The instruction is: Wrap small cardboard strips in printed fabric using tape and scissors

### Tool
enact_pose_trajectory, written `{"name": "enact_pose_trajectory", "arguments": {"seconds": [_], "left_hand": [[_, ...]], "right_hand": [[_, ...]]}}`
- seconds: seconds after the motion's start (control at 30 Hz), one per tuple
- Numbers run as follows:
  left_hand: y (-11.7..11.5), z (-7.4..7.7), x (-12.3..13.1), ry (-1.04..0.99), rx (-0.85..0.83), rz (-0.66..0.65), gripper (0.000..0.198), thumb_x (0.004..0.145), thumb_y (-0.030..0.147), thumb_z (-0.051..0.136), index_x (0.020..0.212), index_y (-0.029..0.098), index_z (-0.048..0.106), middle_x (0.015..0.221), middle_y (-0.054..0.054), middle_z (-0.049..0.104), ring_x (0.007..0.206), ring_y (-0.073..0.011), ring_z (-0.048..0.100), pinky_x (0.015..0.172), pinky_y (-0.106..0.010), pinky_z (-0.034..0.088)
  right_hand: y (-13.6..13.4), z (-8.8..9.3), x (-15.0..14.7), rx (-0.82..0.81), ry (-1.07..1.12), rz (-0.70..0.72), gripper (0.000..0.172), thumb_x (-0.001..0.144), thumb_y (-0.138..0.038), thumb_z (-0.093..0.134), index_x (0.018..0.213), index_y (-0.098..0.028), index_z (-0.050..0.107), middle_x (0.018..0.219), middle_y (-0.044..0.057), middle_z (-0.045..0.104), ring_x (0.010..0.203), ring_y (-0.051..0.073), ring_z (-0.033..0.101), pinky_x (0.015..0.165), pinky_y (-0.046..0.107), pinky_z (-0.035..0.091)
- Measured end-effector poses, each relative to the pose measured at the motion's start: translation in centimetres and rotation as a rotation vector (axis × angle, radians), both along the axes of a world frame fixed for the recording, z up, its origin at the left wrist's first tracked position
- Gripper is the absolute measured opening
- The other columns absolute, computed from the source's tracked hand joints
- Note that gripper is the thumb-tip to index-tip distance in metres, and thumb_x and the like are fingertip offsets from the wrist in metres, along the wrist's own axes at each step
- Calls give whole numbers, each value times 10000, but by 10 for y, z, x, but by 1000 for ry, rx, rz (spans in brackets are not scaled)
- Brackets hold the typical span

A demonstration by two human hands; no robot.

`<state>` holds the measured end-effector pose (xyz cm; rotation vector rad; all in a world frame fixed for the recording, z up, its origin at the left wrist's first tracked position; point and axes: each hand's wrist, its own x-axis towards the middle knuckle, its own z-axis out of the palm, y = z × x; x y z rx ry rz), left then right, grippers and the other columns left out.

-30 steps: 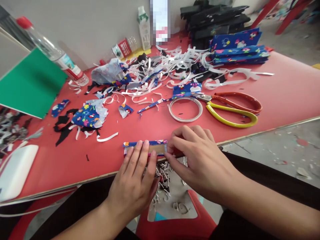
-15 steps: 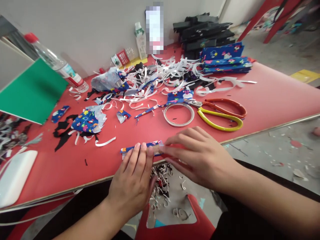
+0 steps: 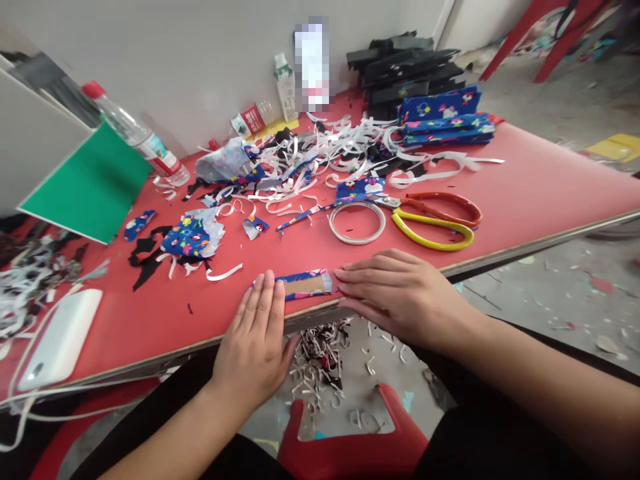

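Observation:
A small strip of blue patterned fabric (image 3: 323,280) lies near the table's front edge, its long edges folded over a tan, cardboard-like strip (image 3: 304,287). My left hand (image 3: 255,327) rests flat with fingers stretched out, the fingertips on the strip's left end. My right hand (image 3: 395,293) lies just past the right end, fingers extended and nothing seen in it. Beyond the strip are a roll of clear tape (image 3: 357,241) and scissors (image 3: 435,227) with one red and one yellow handle.
Fabric offcuts (image 3: 193,233) and white trimmings (image 3: 345,147) litter the red table (image 3: 540,180). At the back stand folded blue fabric (image 3: 443,120), a black stack (image 3: 405,67), a phone (image 3: 312,63) and a bottle (image 3: 145,140). A white power bank (image 3: 63,340) with cables sits left.
My left hand has slid left along the strip, uncovering its tan middle. My right hand has drawn back from the strip's right end. The camera view has shifted slightly.

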<state>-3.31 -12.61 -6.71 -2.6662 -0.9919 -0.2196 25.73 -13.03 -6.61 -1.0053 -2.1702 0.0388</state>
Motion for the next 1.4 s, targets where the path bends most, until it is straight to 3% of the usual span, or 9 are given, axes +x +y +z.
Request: {"name": "enact_pose_trajectory", "arguments": {"seconds": [0.17,0.37,0.53,0.67,0.83,0.93,1.03,1.13,1.4], "left_hand": [[2,-6,2,-51,41,-19,854,988,385,646,1621,-78,307,1641,-339,417,1550,-434,400,1245,-512,357],[8,2,0,-96,99,-102,640,983,288,679,1479,-82,515,1474,-327,612,1388,-437,576,1172,-555,406],[15,26,0,-230,71,-199,313,944,114,728,1251,57,702,1065,-164,805,909,-292,703,934,-492,492],[16,39,6,-361,39,-249,317,905,14,723,1219,-11,696,957,-176,802,813,-259,669,767,-419,486],[9,42,19,-341,94,-326,480,877,85,791,1334,12,664,1272,-271,749,976,-312,690,833,-454,502],[7,42,28,-723,-272,-137,400,982,196,697,1375,156,630,1337,-185,724,1090,-275,700,898,-403,547],[10,49,37,-1145,-900,187,174,1081,364,542,1114,238,657,950,-39,738,783,-169,679,686,-288,549],[18,56,44,-1155,-1296,294,394,1064,490,542,789,211,585,649,32,550,549,-109,492,516,-226,442],[21,47,59,-1142,-1007,459,441,1001,515,621,688,217,534,545,42,510,452,-105,475,425,-216,394]], "right_hand": [[8,12,5,-282,90,-13,215,994,-297,725,1156,-156,732,1081,91,792,969,245,695,865,394,549],[9,16,9,-288,-19,136,52,979,-239,729,982,-191,748,990,54,741,884,210,633,813,352,462],[-3,19,-3,-215,15,11,424,1081,-369,564,749,-152,713,683,38,653,631,161,544,642,336,362],[-16,28,-29,-664,312,-8,574,1041,-549,587,624,-169,693,516,-6,571,463,97,430,502,291,287],[-10,35,-59,-1198,1047,123,455,826,-629,813,841,-175,796,733,31,771,592,131,645,565,249,518],[1,35,-64,-1312,1280,149,481,746,-631,872,758,-158,786,687,40,766,623,139,711,648,260,601],[8,35,-63,-1352,1335,141,467,691,-589,924,751,-149,780,657,32,759,599,124,724,627,226,604],[9,35,-62,-1348,1309,103,440,644,-517,974,752,-147,761,649,15,756,551,108,703,585,210,595],[5,33,-55,-1338,1318,179,484,752,-610,882,884,-151,801,711,24,771,622,108,722,632,221,605]]}}
